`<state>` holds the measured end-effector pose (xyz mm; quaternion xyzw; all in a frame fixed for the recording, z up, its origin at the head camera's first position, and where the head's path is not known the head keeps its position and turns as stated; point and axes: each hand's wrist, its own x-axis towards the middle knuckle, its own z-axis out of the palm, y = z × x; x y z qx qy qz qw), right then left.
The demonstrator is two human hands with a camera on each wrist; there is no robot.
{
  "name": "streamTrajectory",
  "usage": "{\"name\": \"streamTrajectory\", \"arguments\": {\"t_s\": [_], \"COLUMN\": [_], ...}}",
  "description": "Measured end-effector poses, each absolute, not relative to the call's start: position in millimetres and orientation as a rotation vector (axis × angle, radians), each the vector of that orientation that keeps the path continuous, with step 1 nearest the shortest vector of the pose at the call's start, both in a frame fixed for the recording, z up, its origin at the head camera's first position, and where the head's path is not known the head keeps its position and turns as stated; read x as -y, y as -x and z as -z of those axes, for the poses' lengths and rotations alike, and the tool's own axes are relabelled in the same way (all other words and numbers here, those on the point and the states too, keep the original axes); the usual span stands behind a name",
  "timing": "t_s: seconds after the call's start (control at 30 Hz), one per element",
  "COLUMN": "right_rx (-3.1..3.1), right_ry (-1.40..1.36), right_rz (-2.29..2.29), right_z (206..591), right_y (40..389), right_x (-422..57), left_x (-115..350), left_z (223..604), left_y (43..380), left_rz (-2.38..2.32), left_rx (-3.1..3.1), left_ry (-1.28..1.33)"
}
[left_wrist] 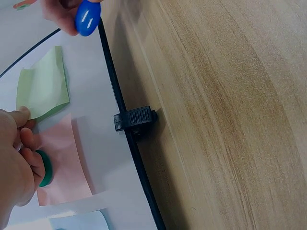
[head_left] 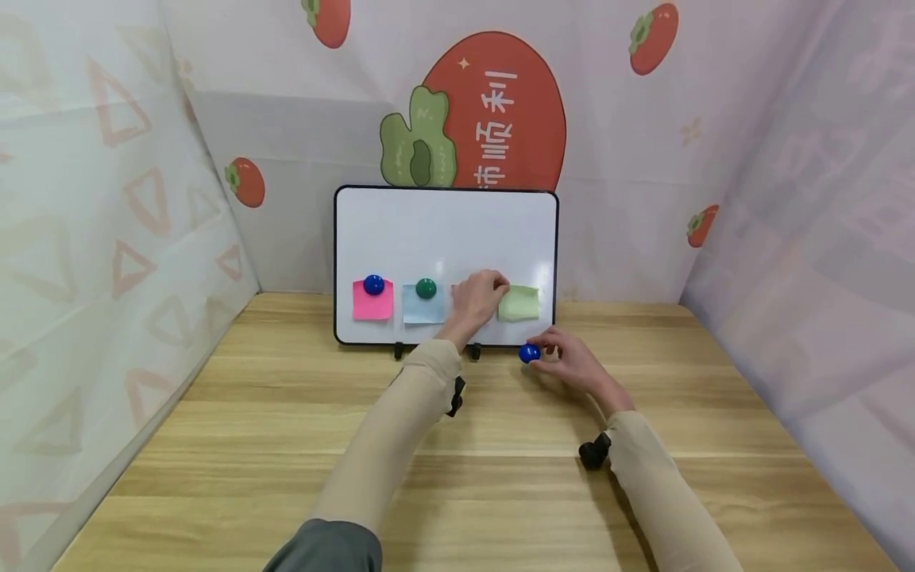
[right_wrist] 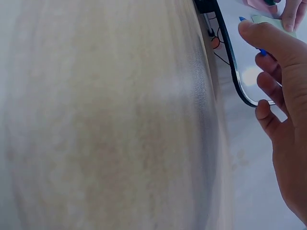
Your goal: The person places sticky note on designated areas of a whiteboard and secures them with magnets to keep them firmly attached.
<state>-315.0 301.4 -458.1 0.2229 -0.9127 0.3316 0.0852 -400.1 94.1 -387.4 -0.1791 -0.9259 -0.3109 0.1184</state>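
Observation:
My left hand (head_left: 475,303) is at the lower right of the whiteboard (head_left: 443,230), its thumb and finger pinching the side edge of a pale green sticky note (head_left: 519,304). Its other fingers curl over a salmon-pink note (left_wrist: 67,165), next to a green round magnet (left_wrist: 46,168) on that note. My right hand (head_left: 575,365) holds a blue round magnet (head_left: 529,353) between thumb and fingertips, just in front of the board's lower right corner. In the right wrist view the thumb and fingers hide most of this blue magnet.
Left on the board are a bright pink note (head_left: 372,306) under a blue magnet (head_left: 374,284) and a light blue note (head_left: 423,310) under a green magnet (head_left: 426,288). Black feet (head_left: 476,351) hold the board up on the wooden table (head_left: 500,492). Printed cloth (head_left: 615,159) hangs behind.

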Motion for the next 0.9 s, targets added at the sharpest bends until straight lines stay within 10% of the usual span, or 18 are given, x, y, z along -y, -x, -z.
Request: {"name": "streamTrajectory", "arguments": {"t_s": [0.9], "right_rx": [2.381], "right_ry": [-0.627], "right_rz": [-0.745], "right_z": [424], "right_y": [343], "right_x": [-282], "left_x": [-97], "left_z": [390], "left_y": [398], "left_rz": [0.787], "left_rx": [2.719], "left_ry": [0.525]}}
